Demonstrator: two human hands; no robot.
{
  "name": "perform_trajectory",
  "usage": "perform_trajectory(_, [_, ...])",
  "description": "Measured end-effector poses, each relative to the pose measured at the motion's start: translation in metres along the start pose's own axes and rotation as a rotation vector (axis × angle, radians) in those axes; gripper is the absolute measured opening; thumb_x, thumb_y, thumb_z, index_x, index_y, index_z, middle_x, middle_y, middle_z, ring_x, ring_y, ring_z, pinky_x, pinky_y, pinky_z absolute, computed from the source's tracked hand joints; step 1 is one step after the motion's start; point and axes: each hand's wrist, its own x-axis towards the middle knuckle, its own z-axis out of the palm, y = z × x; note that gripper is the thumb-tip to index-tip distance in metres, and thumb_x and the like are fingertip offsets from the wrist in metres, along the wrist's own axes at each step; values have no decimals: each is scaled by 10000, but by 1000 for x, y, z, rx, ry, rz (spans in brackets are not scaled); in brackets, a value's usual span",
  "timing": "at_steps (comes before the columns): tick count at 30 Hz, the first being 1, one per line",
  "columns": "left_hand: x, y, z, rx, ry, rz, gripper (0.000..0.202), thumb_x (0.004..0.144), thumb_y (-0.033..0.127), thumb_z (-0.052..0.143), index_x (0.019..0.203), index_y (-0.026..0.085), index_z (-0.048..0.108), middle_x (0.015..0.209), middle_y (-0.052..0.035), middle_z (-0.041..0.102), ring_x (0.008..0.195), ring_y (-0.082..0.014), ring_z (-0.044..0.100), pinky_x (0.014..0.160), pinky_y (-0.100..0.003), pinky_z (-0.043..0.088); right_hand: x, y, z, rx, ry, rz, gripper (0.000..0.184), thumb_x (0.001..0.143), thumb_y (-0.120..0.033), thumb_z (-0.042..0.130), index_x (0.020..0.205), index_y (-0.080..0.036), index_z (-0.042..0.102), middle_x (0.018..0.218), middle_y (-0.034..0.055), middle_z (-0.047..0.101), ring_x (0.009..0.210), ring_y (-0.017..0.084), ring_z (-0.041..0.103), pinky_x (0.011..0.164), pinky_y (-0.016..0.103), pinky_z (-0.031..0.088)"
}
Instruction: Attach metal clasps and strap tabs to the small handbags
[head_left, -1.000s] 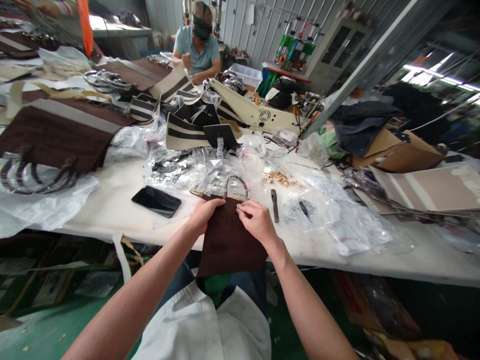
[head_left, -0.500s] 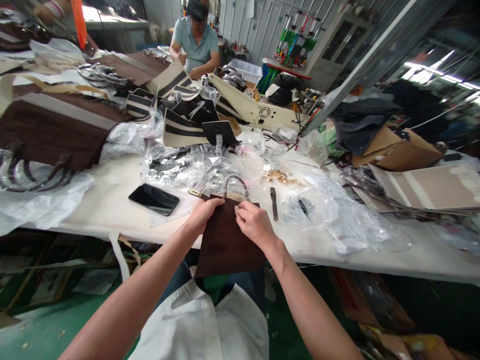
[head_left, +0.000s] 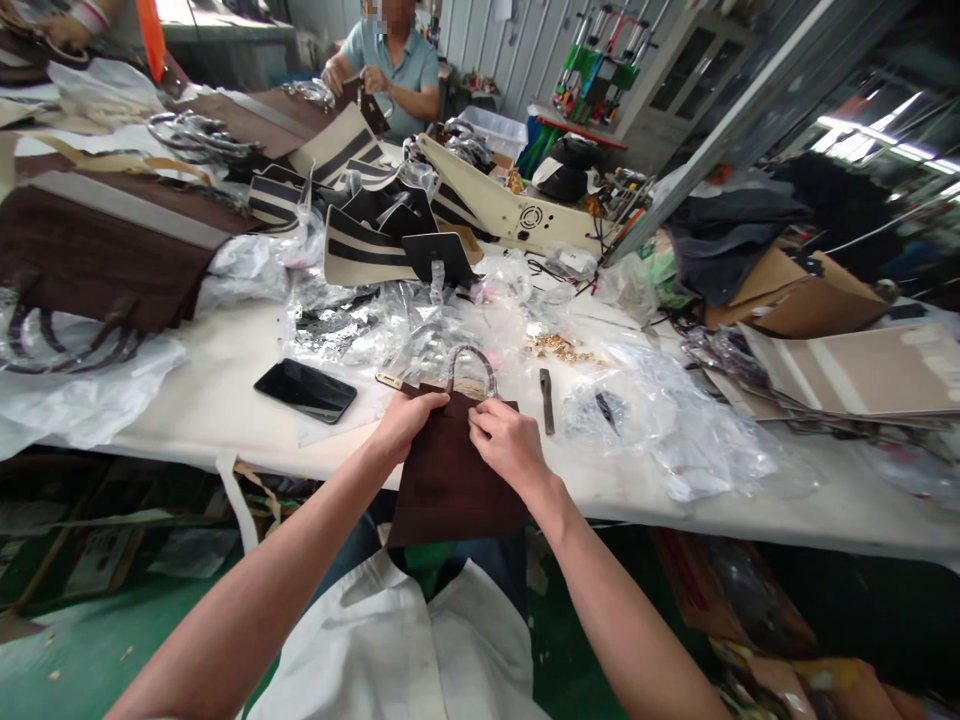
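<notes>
A dark brown handbag panel [head_left: 457,480] hangs over the front edge of the worktable, its upper part between my hands. A curved, plastic-wrapped handle [head_left: 471,355] rises from its top edge. My left hand [head_left: 411,415] is closed on the upper left corner, thumb lying near the handle's left base. A strap with a gold metal end [head_left: 391,381] pokes out beyond that hand. With fingers pinched, my right hand [head_left: 506,435] grips the panel near the handle's right base; its fingertips hide what lies under them.
Left of my hands lies a black phone [head_left: 305,390]. To the right are a short dark strap [head_left: 547,402], gold hardware pieces [head_left: 561,348] and clear plastic bags [head_left: 682,430]. Stacked brown panels [head_left: 112,250] lie far left. Across the table a person [head_left: 394,70] handles a brown piece.
My hands keep nearly the same hold on the panel. The view has shifted slightly. The person across the table has raised a brown piece with both hands.
</notes>
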Motion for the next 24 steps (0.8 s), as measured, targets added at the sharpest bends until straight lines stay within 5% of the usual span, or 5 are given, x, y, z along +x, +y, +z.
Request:
perform_trajectory(15, [0, -5, -5, 1, -26, 7, 404, 674, 305, 936, 1039, 166, 831, 993, -107, 857, 822, -278, 790, 713, -343, 651, 6, -7, -21, -82, -259, -185, 322, 1113, -79, 521, 1240, -152, 808, 1174, 148, 728, 1057, 282, 713, 901, 395, 561])
perform_trajectory(19, [0, 6, -15, -55, -87, -84, 453, 699, 338, 957, 1093, 144, 845, 1008, -131, 868, 861, -301, 822, 771, -366, 695, 3, 7, -33, 191, -65, -50, 455, 1137, -179, 592, 1569, -293, 677, 1411, 90, 718, 1234, 265, 711, 1068, 396, 582])
perform_trajectory(22, [0, 11, -25, -50, -178, -182, 432, 738, 354, 974, 1089, 131, 858, 1054, -159, 874, 971, -332, 843, 856, -383, 717, 1, 16, -41, 163, 145, 148, 855, 1025, -340, 833, 1769, -273, 417, 1641, 147, 583, 1502, 364, 562, 1286, 530, 463])
perform_trajectory(24, [-1, 11, -28, -38, -211, -175, 453, 753, 349, 990, 1133, 138, 859, 1121, -162, 875, 1031, -340, 845, 910, -399, 721, 4, 20, -45, 77, 122, 234, 909, 930, -471, 936, 1694, -226, 510, 1675, 193, 540, 1545, 433, 503, 1303, 611, 415])
